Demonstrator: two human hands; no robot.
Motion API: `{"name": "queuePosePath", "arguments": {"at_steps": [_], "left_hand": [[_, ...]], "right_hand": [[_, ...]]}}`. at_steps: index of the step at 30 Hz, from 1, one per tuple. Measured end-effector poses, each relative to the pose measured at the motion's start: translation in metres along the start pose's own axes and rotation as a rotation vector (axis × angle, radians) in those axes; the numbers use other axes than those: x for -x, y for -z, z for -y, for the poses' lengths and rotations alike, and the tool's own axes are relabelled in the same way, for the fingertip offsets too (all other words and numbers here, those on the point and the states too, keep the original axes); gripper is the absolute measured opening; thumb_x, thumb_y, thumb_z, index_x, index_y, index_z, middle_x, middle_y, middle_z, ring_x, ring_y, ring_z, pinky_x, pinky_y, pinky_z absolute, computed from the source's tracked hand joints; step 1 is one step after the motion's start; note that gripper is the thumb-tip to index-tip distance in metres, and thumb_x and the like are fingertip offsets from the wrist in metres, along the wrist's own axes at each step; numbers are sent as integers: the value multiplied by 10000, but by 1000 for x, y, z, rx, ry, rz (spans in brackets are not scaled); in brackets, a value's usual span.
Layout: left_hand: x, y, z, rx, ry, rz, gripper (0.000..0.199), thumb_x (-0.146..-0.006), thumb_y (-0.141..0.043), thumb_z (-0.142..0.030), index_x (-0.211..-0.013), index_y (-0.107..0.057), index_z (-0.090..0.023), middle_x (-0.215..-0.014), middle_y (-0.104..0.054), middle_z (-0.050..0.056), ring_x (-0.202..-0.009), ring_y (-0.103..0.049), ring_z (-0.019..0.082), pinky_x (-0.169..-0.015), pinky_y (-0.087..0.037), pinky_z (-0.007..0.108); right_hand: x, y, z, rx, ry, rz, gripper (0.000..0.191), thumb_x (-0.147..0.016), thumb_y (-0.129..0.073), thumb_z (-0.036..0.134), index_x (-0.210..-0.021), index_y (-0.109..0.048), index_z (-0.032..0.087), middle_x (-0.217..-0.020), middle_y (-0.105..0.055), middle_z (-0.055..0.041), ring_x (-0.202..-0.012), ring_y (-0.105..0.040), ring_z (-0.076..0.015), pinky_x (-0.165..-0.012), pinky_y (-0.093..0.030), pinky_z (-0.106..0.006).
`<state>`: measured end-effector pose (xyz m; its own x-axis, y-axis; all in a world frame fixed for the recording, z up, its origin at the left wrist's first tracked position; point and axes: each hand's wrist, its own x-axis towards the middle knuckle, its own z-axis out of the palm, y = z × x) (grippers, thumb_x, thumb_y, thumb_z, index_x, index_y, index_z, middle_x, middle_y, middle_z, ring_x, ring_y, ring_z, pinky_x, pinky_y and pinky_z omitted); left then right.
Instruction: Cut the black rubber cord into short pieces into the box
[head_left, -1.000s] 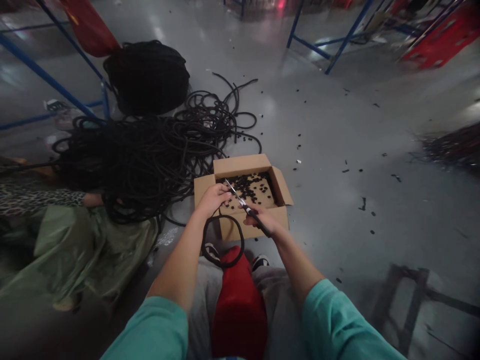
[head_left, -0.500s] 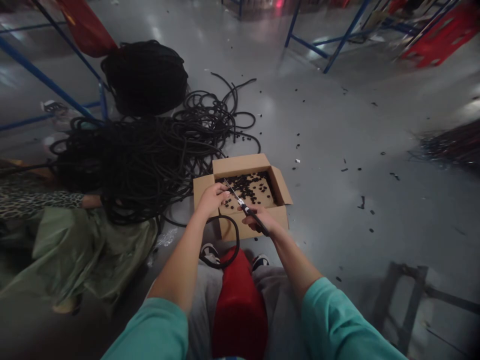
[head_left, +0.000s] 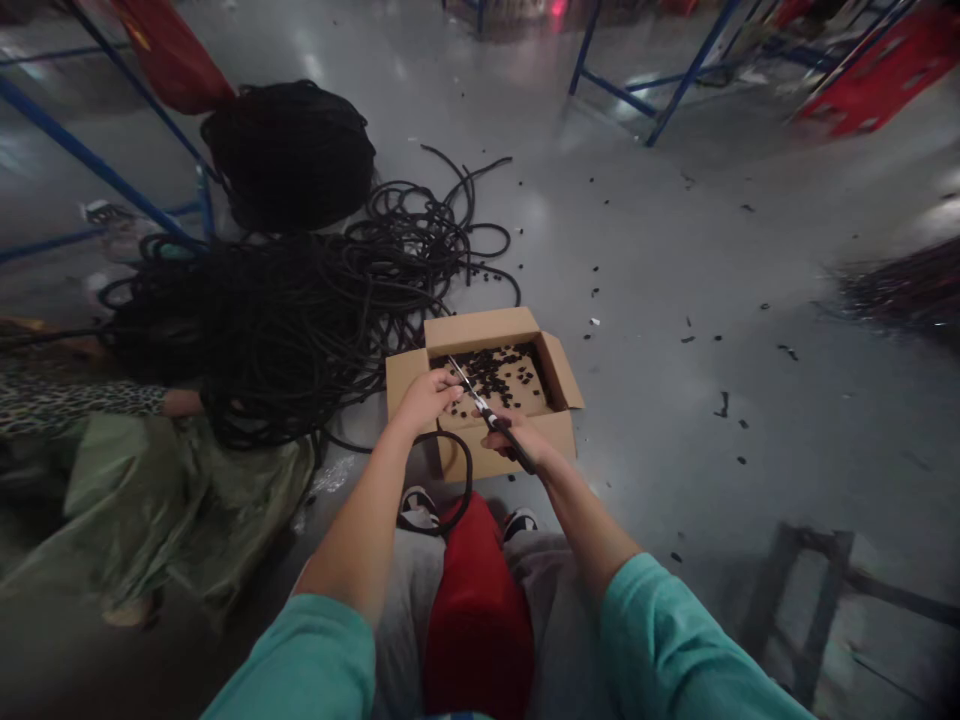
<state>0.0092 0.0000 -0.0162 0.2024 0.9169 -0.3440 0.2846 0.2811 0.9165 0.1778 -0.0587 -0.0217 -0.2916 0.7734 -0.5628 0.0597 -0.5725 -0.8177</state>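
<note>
Over the near left part of an open cardboard box (head_left: 506,450), my left hand (head_left: 426,402) pinches the black cord (head_left: 470,470), which loops down over my shoe and the red seat. My right hand (head_left: 517,440) is closed on the dark handles of the scissors (head_left: 484,408). Their blades point up and left, beside the fingertips of my left hand. Whether the blades touch the cord is too small to tell. Many short black pieces (head_left: 491,372) lie scattered on the bottom of the box.
A tangled heap of black cord (head_left: 300,300) spreads left of the box, with a large black bundle (head_left: 292,155) behind it. At the left, a person's patterned sleeve (head_left: 82,395) reaches the heap. Blue metal frames (head_left: 619,92) stand farther back. A red seat (head_left: 480,610) is between my legs.
The cord loop below my left hand has shifted slightly left. Both hands remain nearly in place, and the scissors have barely moved.
</note>
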Motion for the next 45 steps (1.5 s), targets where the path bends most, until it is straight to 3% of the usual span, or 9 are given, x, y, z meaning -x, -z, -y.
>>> {"name": "queuePosePath", "arguments": {"at_steps": [13, 25, 30, 34, 37, 45], "left_hand": [[-3, 5, 3, -18, -29, -8, 105, -620, -575, -204, -694, -555, -133, -475, -513, -43, -400, -434, 66, -450, -335, 213], [-2, 2, 2, 7, -65, -11, 145, -595, -600, -202, -715, -552, -136, -569, -551, -29, -469, -475, 73, -510, -383, 226], [0, 5, 2, 75, -86, 28, 190, -583, -622, -222, -747, -574, -138, -591, -560, -28, -499, -486, 73, -529, -389, 223], [1, 9, 3, 171, -113, 60, 265, -555, -649, -229, -799, -586, -147, -726, -608, -10, -533, -493, 63, -558, -403, 226], [1, 13, 2, 201, -98, 57, 293, -549, -658, -232, -820, -591, -144, -753, -617, 1, -546, -498, 66, -566, -408, 232], [-1, 20, 5, 176, -45, 44, 296, -562, -655, -251, -829, -608, -131, -553, -559, -25, -506, -493, 87, -554, -400, 242]], "right_hand": [[-2, -2, -1, -49, -50, -51, 573, -460, -594, 167, -1029, -572, 104, -347, -388, 112, -306, -324, -47, -333, -223, -178], [-3, -2, -3, -35, -16, -92, 510, -486, -606, 157, -994, -586, 107, -365, -397, 106, -306, -333, -45, -335, -211, -182], [0, -1, -5, -241, -58, 60, 567, -495, -644, 207, -1045, -537, 118, -424, -446, 91, -324, -356, -48, -346, -247, -182], [2, 5, -8, -336, 11, 217, 568, -521, -654, 225, -1065, -522, 126, -485, -482, 67, -396, -416, -67, -390, -314, -195], [3, 9, -7, -317, 48, 267, 574, -534, -650, 225, -1085, -515, 135, -533, -500, 53, -450, -455, -81, -431, -347, -210], [6, 7, 3, -45, 51, 110, 568, -501, -616, 190, -1062, -551, 124, -472, -449, 84, -403, -391, -59, -398, -282, -193]]}}
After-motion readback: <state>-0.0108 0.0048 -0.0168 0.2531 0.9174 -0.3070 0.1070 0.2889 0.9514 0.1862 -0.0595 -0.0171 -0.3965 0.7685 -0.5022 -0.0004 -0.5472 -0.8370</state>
